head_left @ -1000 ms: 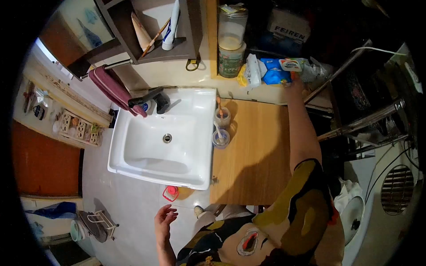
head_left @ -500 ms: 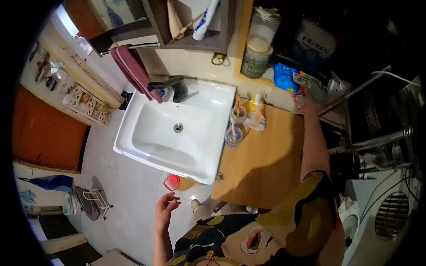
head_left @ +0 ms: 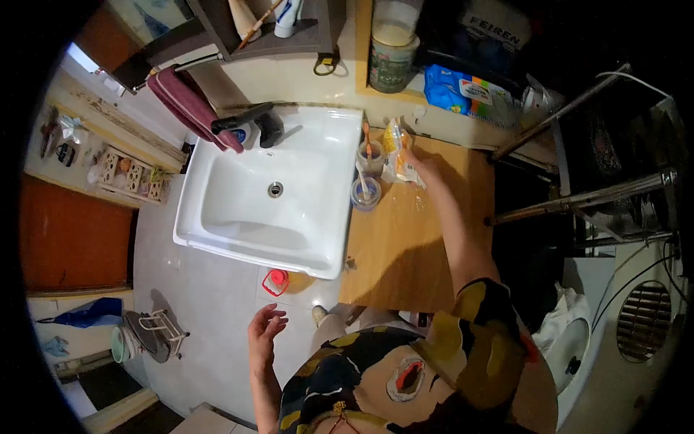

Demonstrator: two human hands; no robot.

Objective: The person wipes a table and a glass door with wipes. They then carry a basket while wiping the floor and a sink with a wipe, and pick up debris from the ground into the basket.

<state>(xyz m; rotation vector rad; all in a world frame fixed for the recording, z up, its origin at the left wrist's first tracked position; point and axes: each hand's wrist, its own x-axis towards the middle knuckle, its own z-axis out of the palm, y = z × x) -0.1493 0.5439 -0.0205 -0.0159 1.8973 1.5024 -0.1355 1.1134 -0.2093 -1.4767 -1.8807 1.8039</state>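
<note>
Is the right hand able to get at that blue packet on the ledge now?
Probably yes: the right hand is at the white-and-yellow packet, and nothing visible blocks its way to the blue packet.

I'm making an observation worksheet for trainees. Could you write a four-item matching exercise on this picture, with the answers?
Column one
1. Towel
2. Right hand
3. Left hand
4. Blue packet

Column two
A. Empty, above the floor
B. Beside the stacked jars
C. At the yellow-and-white packet
D. Hanging on the rail

Pairs: 1-D; 2-C; 3-A; 4-B
</note>
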